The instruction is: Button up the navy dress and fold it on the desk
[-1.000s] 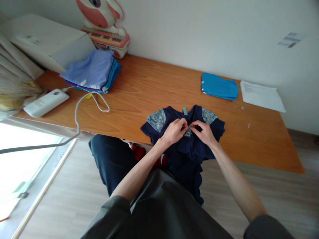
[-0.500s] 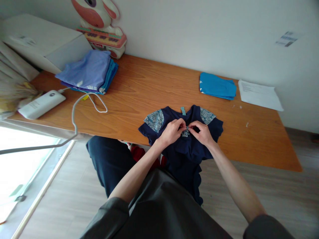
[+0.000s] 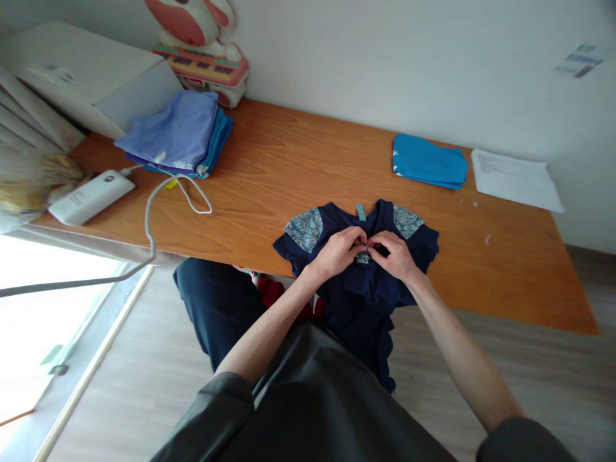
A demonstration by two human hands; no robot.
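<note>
Presently we record the navy garment lying at the near edge of the table, right of its middle, with the neckline toward the far edge and the lower part hanging over the near edge. Our left hand and right hand are close together over the chest, thumbs and fingers of both closed on the small patterned piece below the neckline; the exact grip is partly hidden by the fingers. We note a teal tag at the collar, between paisley shoulders. Near the far edge, toward the right corner, we observe a folded blue cloth, with the white papers just beside it. Toward the far left corner we see a stack of folded cloths against the white box, and the keyboard toy behind the stack. Nearer the near left corner lies a white device, a cable looping past it and out over the near edge
</note>
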